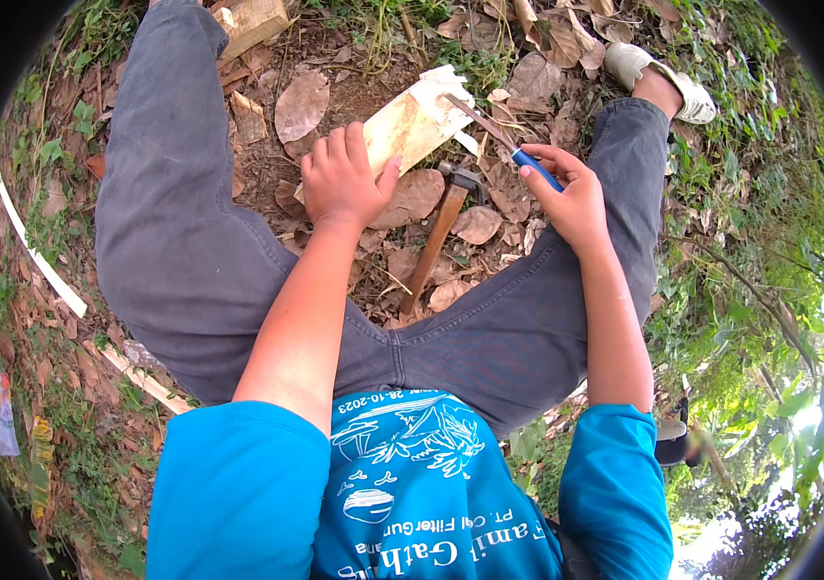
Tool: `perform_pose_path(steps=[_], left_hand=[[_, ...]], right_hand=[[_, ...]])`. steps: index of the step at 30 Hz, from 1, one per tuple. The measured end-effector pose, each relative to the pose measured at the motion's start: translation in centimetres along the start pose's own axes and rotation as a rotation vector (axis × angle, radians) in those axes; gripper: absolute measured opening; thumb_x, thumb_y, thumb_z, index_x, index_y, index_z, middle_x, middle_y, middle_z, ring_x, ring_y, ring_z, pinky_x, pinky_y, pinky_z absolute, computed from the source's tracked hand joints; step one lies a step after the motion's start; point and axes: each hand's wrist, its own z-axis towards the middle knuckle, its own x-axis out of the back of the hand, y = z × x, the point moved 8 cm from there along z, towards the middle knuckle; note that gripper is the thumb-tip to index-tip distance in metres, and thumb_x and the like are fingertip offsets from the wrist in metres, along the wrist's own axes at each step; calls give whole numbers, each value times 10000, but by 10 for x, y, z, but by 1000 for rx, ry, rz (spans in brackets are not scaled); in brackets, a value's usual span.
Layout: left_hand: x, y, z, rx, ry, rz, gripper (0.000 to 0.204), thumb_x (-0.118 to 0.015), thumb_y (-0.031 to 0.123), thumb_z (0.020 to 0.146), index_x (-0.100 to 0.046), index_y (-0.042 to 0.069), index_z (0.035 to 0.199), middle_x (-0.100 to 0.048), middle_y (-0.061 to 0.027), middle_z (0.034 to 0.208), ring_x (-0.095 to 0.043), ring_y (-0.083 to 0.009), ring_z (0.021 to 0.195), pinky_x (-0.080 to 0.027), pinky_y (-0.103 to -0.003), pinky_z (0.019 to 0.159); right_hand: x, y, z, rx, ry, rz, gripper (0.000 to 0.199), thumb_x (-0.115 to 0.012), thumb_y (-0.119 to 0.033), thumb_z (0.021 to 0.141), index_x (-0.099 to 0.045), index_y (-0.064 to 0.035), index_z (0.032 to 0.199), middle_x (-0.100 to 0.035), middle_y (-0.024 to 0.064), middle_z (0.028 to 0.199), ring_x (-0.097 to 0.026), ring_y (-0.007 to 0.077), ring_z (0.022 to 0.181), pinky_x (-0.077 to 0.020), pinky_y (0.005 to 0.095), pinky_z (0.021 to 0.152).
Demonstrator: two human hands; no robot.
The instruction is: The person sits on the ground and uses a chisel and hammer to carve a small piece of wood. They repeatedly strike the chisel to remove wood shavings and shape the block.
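Wood block (410, 133): I grip its near left end with left hand (344, 181); right hand (569, 198) grasps chisel (497, 133), blade at far right end.

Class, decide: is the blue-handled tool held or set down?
Held: the right hand grips its blue handle, metal blade toward the wooden block.
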Motion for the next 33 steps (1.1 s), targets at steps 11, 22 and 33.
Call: perform_pose_path(steps=[11,22,33], left_hand=[[-1,0,-1,-7,-16,45,688,-648,564,882,-501,83,1351,-570,-89,1221,-554,-286,1121,-443,-462,932],[-1,3,0,-30,34,56,670,-647,562,883,-501,87,1333,-582,-94,1211,-566,-301,1113,-454,-472,932],[-2,3,-5,-41,9,34,690,-652,557,889,-485,75,1353,-566,-94,1219,-547,-298,1094,-441,-470,941]], right_hand=[[-19,-8,-2,191,154,-38,287,-750,-154,886,-728,-83,1163,-747,100,994,-711,217,898,-549,356,837],[-38,19,7,-32,6,230,279,-736,-178,941,-663,-54,1179,-728,80,880,-647,97,719,-504,281,667],[-39,-54,66,63,49,887,400,-713,-237,996,-506,-66,1292,-649,42,807,-456,53,461,-315,203,390]])
